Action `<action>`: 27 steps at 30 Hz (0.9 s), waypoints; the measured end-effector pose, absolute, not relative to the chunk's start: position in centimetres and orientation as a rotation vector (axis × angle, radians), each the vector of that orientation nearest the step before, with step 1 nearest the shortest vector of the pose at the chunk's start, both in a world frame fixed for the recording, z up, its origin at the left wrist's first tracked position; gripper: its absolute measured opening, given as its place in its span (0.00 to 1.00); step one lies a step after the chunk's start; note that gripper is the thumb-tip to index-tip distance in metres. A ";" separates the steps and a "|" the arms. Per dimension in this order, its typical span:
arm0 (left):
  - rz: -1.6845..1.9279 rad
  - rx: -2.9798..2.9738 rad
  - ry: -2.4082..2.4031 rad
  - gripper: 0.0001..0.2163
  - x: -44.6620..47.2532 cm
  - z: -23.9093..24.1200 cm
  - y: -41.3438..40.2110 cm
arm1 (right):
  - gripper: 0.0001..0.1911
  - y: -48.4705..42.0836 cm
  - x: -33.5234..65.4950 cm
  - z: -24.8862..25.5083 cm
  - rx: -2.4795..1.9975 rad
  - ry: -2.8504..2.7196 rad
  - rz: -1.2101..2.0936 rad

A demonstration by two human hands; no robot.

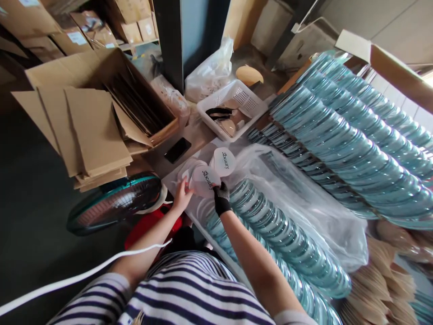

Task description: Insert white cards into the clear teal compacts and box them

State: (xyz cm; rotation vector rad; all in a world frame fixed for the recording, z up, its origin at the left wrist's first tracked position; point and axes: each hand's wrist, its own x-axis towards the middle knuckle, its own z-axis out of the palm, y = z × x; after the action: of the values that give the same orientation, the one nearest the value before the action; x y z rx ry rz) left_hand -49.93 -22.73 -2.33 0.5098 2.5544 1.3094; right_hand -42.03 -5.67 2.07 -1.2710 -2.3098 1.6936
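A round white disc (203, 179) with black lettering that reads "beauty" is held in front of me between both hands. My left hand (182, 197), bare, pinches at its left edge, with a small white piece by the fingertips. On the opposite edge my right hand (222, 197), in a dark glove, closes its fingers on the disc. Just beyond lies a second lettered disc (224, 161), apparently on top of a small stack. More pale discs are partly hidden behind the held one. Rows of glass plates (270, 221) stand on edge beside my right forearm.
Clear plastic sheeting (304, 198) lies beside the plates, and more glass plates (352, 135) are stacked to the right. A white basket (206, 106) stands ahead, near a black phone (177, 150). On the left are a cardboard box (162, 131) and a fan (115, 203).
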 end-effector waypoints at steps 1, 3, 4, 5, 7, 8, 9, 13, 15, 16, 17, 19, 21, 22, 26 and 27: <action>1.365 0.483 2.543 0.32 -50.1 -1.7 -23.1 | 0.19 -5.7 -41.3 2.8 -1.181 -2.458 1.602; 1.463 0.478 2.495 0.34 -49.9 -0.5 -24.5 | 0.16 -6.0 -39.8 4.1 -0.879 -2.799 1.410; 1.478 0.504 2.466 0.33 -49.5 -0.1 -25.3 | 0.15 -6.5 -39.0 4.5 -0.695 -2.949 1.331; 1.459 0.541 2.442 0.31 -48.9 0.1 -26.3 | 0.15 -7.0 -38.4 4.6 -0.514 -3.070 1.283; 1.355 0.588 2.421 0.24 -47.2 -0.3 -28.0 | 0.16 -8.6 -37.7 4.3 -0.287 -3.240 1.242; 1.298 0.573 2.424 0.21 -46.4 -0.8 -28.7 | 0.17 -9.5 -37.7 3.9 -0.264 -3.301 1.227; 1.260 0.525 2.426 0.18 -45.5 -1.4 -29.3 | 0.17 -10.3 -37.8 3.3 -0.291 -3.349 1.207; 1.327 0.184 2.384 0.15 -43.7 -3.6 -29.7 | 0.20 -12.5 -39.1 1.4 -0.460 -3.330 1.197; 1.373 0.099 2.362 0.13 -43.7 -3.8 -29.5 | 0.22 -12.8 -39.5 0.9 -0.432 -3.235 1.263; 1.387 0.088 2.358 0.11 -43.9 -3.7 -29.3 | 0.24 -12.8 -39.6 0.7 -0.396 -3.183 1.288; 1.397 0.090 2.354 0.09 -44.1 -3.6 -29.2 | 0.24 -12.7 -39.7 0.7 -0.351 -3.137 1.303; 1.416 0.082 2.359 0.08 -44.7 -3.4 -29.0 | 0.25 -12.5 -39.6 0.7 -0.269 -3.081 1.287; 1.443 0.069 2.367 0.10 -45.2 -3.4 -28.6 | 0.24 -12.2 -39.5 1.0 -0.207 -3.119 1.220; 1.459 0.071 2.367 0.12 -45.4 -3.6 -28.3 | 0.24 -12.1 -39.5 1.2 -0.186 -3.160 1.183; 1.425 0.124 2.368 0.12 -45.6 -4.2 -28.0 | 0.22 -11.9 -39.3 2.4 -0.109 -3.259 1.138; 1.392 0.122 2.376 0.11 -45.5 -4.1 -28.2 | 0.22 -12.1 -39.3 2.8 -0.084 -3.258 1.150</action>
State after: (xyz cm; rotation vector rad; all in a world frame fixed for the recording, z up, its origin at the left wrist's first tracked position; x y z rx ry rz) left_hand -45.52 -28.24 -4.14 0.1216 2.3759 1.3923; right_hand -39.27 -12.07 2.78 -0.0839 -3.2583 1.1505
